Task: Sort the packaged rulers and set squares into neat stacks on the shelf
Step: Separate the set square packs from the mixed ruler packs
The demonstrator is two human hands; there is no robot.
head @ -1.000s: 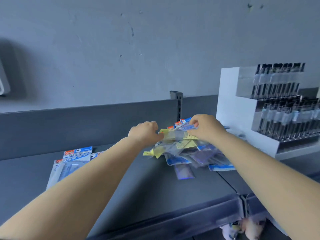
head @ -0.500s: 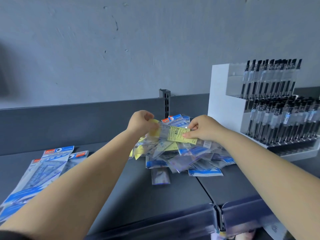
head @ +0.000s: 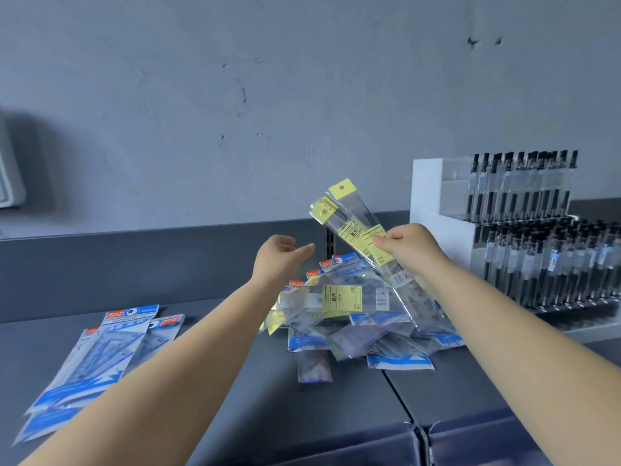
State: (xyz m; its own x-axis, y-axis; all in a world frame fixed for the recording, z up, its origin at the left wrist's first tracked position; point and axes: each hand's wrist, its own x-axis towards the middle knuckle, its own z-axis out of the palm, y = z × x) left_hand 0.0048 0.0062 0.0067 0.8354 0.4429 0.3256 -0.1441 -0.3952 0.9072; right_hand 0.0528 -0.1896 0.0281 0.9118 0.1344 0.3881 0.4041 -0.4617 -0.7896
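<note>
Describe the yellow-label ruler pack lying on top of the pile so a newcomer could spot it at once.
Start at the white pen display on the right of the dark shelf; just left of it sits a loose pile of packets. On the pile's near top lies one clear ruler pack, flat and crosswise. Its square yellow label sets it apart from the blue-printed packets below and from the yellow-tagged packs raised in the right hand.

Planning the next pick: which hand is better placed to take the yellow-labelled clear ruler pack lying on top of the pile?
Left hand: open, empty, just above the yellow-labelled clear ruler pack. Right hand already grips yellow-topped ruler packs.
</note>
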